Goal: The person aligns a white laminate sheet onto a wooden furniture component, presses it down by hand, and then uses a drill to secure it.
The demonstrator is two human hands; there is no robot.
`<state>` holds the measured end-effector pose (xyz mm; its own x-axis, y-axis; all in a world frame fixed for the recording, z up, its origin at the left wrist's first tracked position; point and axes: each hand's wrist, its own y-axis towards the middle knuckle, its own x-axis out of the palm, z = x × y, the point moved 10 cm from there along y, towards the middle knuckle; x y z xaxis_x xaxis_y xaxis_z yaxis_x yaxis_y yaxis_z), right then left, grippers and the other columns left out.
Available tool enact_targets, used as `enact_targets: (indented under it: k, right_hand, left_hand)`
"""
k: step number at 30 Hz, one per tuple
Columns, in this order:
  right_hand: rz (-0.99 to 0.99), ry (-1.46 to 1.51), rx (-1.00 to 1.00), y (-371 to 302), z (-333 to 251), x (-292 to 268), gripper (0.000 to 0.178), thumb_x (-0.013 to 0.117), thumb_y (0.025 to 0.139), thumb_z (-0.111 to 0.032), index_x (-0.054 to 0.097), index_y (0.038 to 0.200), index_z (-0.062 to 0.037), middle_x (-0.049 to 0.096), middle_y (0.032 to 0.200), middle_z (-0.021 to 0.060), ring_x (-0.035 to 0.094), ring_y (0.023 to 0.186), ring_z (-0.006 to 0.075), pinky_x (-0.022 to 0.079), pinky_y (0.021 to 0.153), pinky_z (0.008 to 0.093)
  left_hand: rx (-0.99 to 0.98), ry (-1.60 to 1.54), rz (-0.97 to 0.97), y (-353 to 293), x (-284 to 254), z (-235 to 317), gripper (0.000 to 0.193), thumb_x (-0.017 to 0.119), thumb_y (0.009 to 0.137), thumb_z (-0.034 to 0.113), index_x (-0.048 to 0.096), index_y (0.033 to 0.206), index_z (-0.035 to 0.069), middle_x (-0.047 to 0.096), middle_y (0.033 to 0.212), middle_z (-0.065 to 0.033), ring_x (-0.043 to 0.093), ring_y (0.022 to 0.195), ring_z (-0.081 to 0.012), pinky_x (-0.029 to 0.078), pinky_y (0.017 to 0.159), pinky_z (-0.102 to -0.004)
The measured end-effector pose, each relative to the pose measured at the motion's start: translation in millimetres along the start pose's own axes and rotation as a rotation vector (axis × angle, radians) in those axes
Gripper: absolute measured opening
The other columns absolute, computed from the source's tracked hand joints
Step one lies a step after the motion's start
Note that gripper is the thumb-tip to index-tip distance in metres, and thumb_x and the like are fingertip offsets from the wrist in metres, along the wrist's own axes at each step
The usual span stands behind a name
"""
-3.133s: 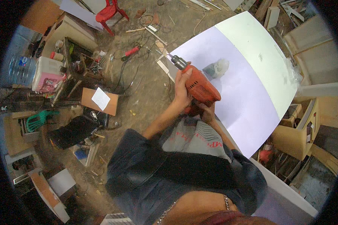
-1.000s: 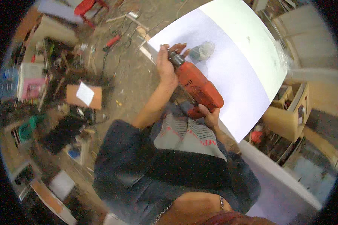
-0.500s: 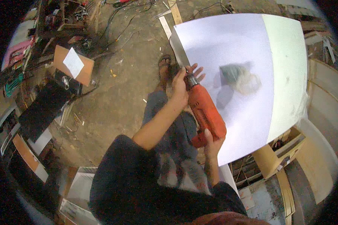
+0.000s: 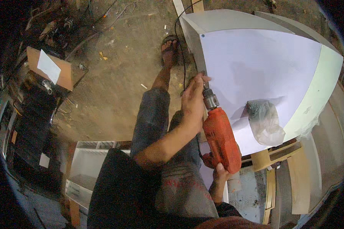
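Observation:
A red electric drill (image 4: 221,139) with a metal chuck lies in my right hand (image 4: 220,176), which grips it at the rear end near the handle. Its chuck points away from me, toward the left edge of a white panel (image 4: 267,65). My left hand (image 4: 194,97) is beside the chuck, its fingers bent together around the drill's tip at the panel edge. What those fingers hold is too small and blurred to make out. A clear plastic bag (image 4: 265,124) with greyish contents rests on the panel, right of the drill.
A black cord (image 4: 184,57) runs along the panel's left side. My sandalled foot (image 4: 169,49) stands on the dirt-marked floor. Left are a brown board with a white sheet (image 4: 49,66) and a white crate (image 4: 84,168). Wooden frames (image 4: 279,156) and boards lie at the right.
My view has shifted, so the panel and bag sit lower and farther right. The drill has tilted more upright, and my left fingers, spread before, have drawn together at its tip.

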<state>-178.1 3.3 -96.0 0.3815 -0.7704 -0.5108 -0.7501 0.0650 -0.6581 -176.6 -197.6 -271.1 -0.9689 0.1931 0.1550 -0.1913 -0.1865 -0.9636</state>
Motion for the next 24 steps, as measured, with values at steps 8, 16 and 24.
enact_targets:
  k: [8,16,24]
  right_hand:
    - [-0.001,-0.043,0.017,-13,29,-20,0.072,0.072,0.074,-0.031,0.037,0.127,0.0037,0.056,0.107,0.0173,0.060,0.091,0.0289,0.050,0.080,0.0389]
    - [0.013,0.187,-0.183,-11,12,-23,0.073,0.071,0.074,-0.034,0.036,0.124,0.0056,0.058,0.098,0.0184,0.063,0.078,0.0264,0.053,0.070,0.0367]
    - [0.037,-0.034,-0.242,13,-23,-15,0.073,0.072,0.072,-0.038,0.041,0.119,0.0084,0.061,0.087,0.0184,0.063,0.071,0.0257,0.053,0.064,0.0362]
  left_hand:
    - [0.152,0.054,0.004,-13,-8,-5,0.038,0.044,0.096,0.036,0.062,0.102,0.004,0.057,0.091,0.0012,0.047,0.080,-0.0055,0.039,0.073,-0.0204]
    - [0.244,0.087,-0.009,-44,1,8,0.034,0.046,0.094,0.036,0.063,0.095,0.007,0.053,0.082,0.0033,0.042,0.070,-0.0053,0.037,0.064,-0.0199]
    - [0.134,-0.141,-0.148,-6,22,0,0.029,0.045,0.095,0.030,0.059,0.102,0.006,0.061,0.097,-0.0041,0.054,0.086,-0.0139,0.044,0.077,-0.0281]
